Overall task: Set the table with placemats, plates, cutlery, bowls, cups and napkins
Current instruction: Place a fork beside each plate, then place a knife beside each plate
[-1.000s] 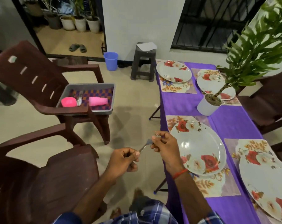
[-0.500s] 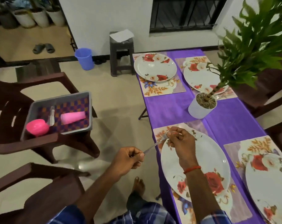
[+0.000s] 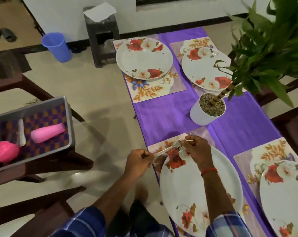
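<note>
The left hand (image 3: 138,162) hangs just off the table's edge, knuckles up, fingers curled tight round the handle end of a thin silver metal piece of cutlery (image 3: 164,151). The right hand (image 3: 194,150) pinches its head end between thumb and fingertips; blur hides whether it is a spoon or a fork. The right forearm, a red thread at the wrist, crosses the near round white plate printed with red roses (image 3: 187,185).

The cutlery slants above the far left corner of the floral rectangular placemat (image 3: 156,148) under that plate, on the purple tablecloth (image 3: 170,117). To the left, a grey rectangular tray (image 3: 70,124) holds a pink plastic cup (image 3: 47,133) lying on its side and a pink bowl (image 3: 4,151).
</note>
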Action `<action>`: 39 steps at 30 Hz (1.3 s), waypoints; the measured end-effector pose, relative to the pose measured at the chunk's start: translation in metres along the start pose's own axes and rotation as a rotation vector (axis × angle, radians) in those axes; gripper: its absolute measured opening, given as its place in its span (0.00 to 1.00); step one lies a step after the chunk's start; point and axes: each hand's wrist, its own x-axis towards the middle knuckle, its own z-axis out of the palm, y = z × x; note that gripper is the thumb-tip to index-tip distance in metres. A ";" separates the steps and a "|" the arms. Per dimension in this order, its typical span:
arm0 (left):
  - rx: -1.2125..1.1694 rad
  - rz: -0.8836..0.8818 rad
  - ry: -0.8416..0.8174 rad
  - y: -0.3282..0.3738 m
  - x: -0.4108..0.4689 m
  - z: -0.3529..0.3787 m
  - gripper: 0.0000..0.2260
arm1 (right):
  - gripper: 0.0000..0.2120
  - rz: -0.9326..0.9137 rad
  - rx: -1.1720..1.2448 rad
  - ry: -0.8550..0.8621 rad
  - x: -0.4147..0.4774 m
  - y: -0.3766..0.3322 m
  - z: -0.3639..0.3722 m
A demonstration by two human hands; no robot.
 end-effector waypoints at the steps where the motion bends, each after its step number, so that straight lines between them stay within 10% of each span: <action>1: 0.029 0.005 0.016 0.000 0.007 0.004 0.12 | 0.11 -0.002 -0.035 -0.007 0.005 0.001 0.001; 18: 0.047 0.038 0.187 -0.003 0.043 0.002 0.16 | 0.26 -0.035 -0.435 0.116 0.012 -0.011 0.017; 28: 0.248 0.391 0.339 0.022 0.024 -0.092 0.07 | 0.26 -0.600 -0.273 -0.068 -0.009 -0.108 0.067; 39: 0.363 0.461 0.409 0.006 0.013 -0.222 0.23 | 0.24 -0.949 -0.447 -0.203 -0.049 -0.210 0.161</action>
